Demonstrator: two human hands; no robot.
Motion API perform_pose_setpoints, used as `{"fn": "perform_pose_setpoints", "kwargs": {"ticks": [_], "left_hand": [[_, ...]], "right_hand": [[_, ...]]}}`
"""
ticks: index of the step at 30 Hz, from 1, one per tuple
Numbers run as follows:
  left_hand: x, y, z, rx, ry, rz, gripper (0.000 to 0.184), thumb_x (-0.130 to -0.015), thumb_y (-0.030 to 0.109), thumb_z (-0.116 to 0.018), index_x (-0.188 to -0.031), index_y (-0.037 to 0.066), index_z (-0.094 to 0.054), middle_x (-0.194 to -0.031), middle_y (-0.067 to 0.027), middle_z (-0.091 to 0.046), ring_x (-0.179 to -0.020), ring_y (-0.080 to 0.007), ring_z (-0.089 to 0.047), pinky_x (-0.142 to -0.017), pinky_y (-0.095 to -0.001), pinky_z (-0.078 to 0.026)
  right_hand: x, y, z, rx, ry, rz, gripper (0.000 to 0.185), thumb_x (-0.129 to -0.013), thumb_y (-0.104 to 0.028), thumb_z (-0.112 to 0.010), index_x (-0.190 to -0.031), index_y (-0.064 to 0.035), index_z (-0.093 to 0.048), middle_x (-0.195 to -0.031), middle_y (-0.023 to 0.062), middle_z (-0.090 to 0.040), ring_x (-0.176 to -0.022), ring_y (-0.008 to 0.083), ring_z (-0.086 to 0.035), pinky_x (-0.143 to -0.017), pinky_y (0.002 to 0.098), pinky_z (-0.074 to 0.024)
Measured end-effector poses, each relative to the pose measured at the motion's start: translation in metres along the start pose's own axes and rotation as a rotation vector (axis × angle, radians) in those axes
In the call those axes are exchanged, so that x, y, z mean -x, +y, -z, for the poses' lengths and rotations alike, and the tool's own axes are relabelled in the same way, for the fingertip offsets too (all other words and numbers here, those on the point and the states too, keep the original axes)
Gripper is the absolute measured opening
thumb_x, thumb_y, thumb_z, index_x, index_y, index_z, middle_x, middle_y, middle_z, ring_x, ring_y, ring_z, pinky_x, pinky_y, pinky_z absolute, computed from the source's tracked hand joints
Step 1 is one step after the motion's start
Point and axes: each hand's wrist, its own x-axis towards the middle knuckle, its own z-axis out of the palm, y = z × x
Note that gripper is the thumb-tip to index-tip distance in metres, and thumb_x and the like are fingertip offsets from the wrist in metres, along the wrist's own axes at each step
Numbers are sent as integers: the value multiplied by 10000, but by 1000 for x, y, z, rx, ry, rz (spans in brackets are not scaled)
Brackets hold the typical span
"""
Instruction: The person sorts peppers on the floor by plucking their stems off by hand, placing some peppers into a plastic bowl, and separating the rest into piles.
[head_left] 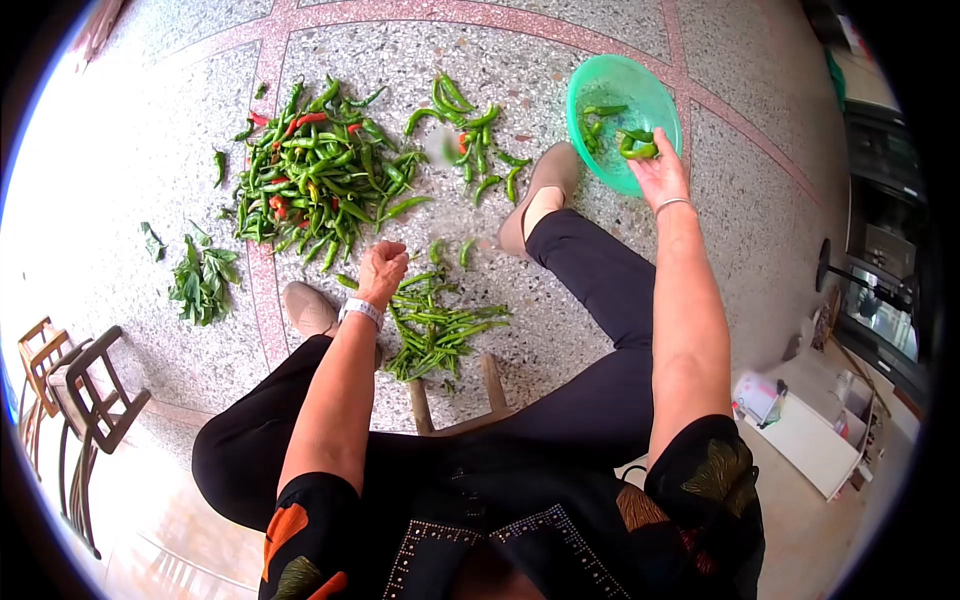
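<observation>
Over a green plastic basin (pixel 574 110) at the upper right, my right hand (pixel 664 180) grips a green chili pepper (pixel 637 148) between thumb and fingers. More green peppers (pixel 592 135) lie inside the basin. My left hand (pixel 383 270) is closed, its fingers curled together above the floor; whether something small is in it cannot be seen. It is between a large heap of green and red chili peppers (pixel 325 170) and a lower pile of thin green stems (pixel 440 330).
A small scatter of peppers (pixel 480 150) lies between heap and basin. Green leaves (pixel 202 280) lie at the left. My shoes (pixel 545 190) stand on the speckled floor. Wooden stools (pixel 95 390) are at far left, a white cabinet (pixel 800 420) at right.
</observation>
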Motion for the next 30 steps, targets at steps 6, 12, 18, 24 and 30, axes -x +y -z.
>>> {"fn": "perform_pose_setpoints", "kwargs": {"ticks": [6,12,18,24,30], "left_hand": [[4,10,-37,-314,109,-176,278,-801,228,-677,-960,0,-667,-892,-211,-692,-856,-358,-674,-787,-426,-528],[1,28,-60,-573,182,-340,361,-807,199,-701,-1065,14,-529,-987,-242,-624,-902,-429,-613,-785,-501,-492],[1,38,-68,-688,87,-228,372,-819,176,-679,-1100,26,-488,-1072,-257,-591,-968,-462,-589,-802,-536,-485],[-6,31,-72,-656,85,-277,254,-786,72,-584,-1022,41,-499,-979,-231,-556,-906,-456,-571,-770,-538,-478],[-28,62,-45,-541,384,-450,219,-804,-25,-505,-1017,17,-470,-992,-255,-495,-838,-487,-539,-714,-553,-443]], "right_hand": [[76,52,-30,454,-102,271,213,-921,-101,-601,-1073,30,-530,-698,125,-633,-509,192,-616,-485,322,-537],[143,201,-58,1377,-495,-31,255,-879,-227,-674,-921,9,-587,-799,223,-681,-749,365,-679,-668,441,-545],[157,259,-59,1703,-343,78,451,-793,-254,-736,-1116,-24,-521,-921,253,-670,-911,432,-651,-806,491,-506],[130,231,-76,1361,-431,344,190,-800,-147,-631,-938,-41,-552,-893,230,-646,-850,430,-626,-772,488,-492],[50,188,-92,1371,-186,637,166,-842,-46,-601,-999,-14,-556,-992,217,-557,-924,398,-558,-831,473,-459]]}}
